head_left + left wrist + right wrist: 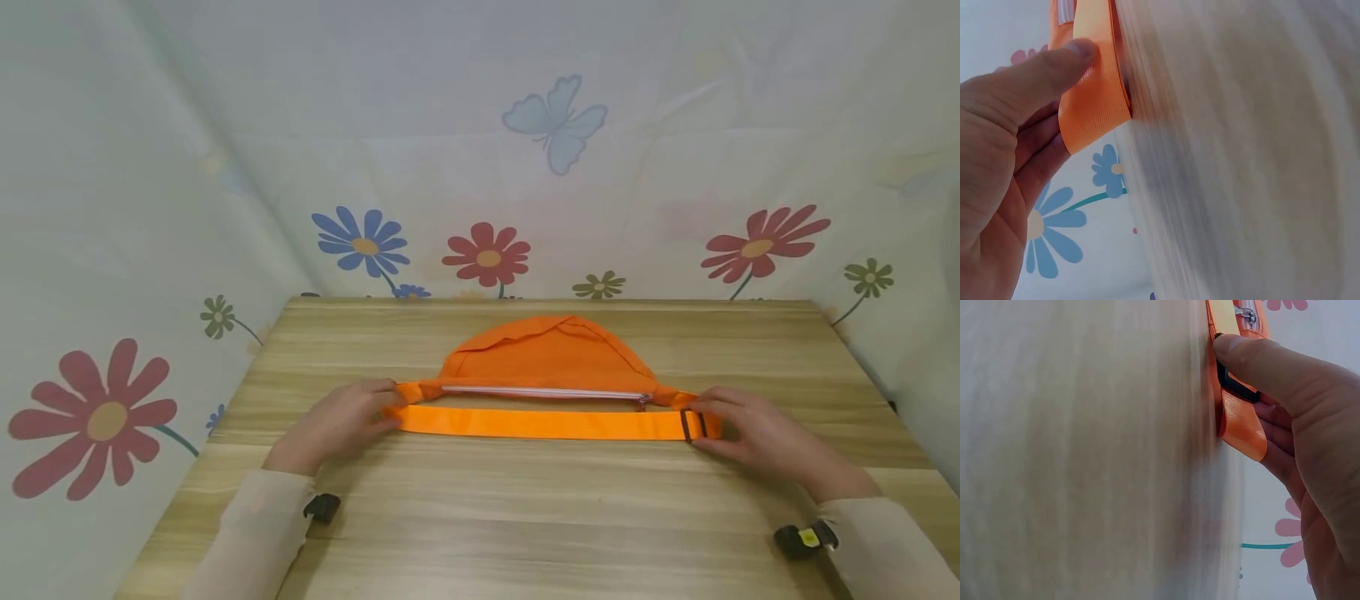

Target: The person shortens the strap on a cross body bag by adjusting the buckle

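An orange waist bag [551, 354] lies on the wooden table, its domed side toward the back wall. A white zipper [540, 392] crosses its near edge, with the metal pull at the right end. In front of it the orange strap [525, 422] stretches straight from side to side. My left hand [341, 423] pinches the folded strap at the left end, the thumb on top in the left wrist view. At the other end my right hand [765, 437] pinches the strap's fold, the thumb [1235, 347] over the black slider buckle [1235, 386].
The wooden table [495, 517] reaches back to a white curtain [420, 158] printed with flowers and a butterfly. Black wrist devices [322, 508] sit at both sleeve cuffs.
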`<state>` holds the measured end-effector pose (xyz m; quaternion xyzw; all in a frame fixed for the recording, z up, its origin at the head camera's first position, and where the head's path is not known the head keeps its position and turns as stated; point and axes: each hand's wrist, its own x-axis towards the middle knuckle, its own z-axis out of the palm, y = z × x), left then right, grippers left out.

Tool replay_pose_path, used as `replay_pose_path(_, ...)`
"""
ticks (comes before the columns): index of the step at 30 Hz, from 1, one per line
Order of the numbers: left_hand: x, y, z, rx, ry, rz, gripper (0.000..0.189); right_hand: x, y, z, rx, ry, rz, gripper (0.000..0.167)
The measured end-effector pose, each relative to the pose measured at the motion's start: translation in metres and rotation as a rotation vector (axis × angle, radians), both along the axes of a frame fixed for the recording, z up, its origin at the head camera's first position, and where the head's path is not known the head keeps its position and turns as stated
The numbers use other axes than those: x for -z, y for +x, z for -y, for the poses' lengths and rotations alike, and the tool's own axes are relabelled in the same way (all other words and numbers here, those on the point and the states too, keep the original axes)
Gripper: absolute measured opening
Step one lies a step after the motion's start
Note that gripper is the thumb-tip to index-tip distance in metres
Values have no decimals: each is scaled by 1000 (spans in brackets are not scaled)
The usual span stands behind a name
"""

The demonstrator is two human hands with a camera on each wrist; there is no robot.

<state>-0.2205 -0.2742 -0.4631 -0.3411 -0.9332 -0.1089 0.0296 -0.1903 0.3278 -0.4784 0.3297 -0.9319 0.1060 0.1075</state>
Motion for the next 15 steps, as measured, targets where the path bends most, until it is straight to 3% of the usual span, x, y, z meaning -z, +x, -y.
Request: replay_pose_path(15,-4,1,-1,-22,30,44,21,6,-2,-8,13,-14,25,46)
